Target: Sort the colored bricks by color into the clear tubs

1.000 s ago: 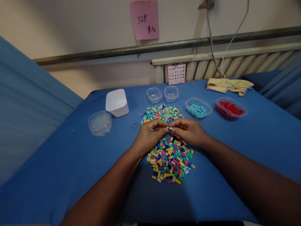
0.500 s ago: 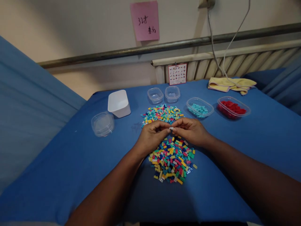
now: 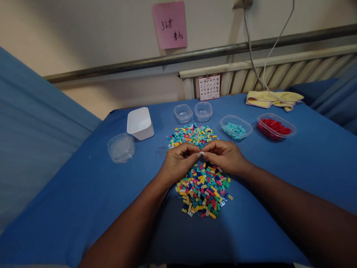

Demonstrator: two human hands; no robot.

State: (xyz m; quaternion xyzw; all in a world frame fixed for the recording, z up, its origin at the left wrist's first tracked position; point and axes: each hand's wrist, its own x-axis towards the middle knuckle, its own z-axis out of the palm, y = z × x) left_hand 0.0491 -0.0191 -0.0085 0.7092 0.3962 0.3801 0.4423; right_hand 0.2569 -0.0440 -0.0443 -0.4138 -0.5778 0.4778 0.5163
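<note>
Between the fingertips of both hands is a small white toy brick [image 3: 202, 153], mostly covered by the thumbs and fingers. My left hand [image 3: 181, 158] pinches it from the left, and my right hand [image 3: 224, 155] pinches it from the right, so the fingertips almost meet. Just below the hands spreads a near pile of mixed coloured toy bricks [image 3: 203, 190]. Beyond the hands is a far pile of smaller-looking bricks [image 3: 192, 134], many of them light blue, partly hidden by the fingers.
A white tub [image 3: 141, 124] and stacked clear lids or containers [image 3: 121, 148] stand left. Two clear containers [image 3: 183, 113] sit at the back. Rightward are a container of turquoise bricks [image 3: 235, 128], one of red bricks [image 3: 276, 128] and a yellow cloth [image 3: 272, 99]. A picture card [image 3: 209, 88] leans behind.
The camera view has shifted slightly. Both hands keep their pinch on the white brick, which looks a little turned between the fingertips.
</note>
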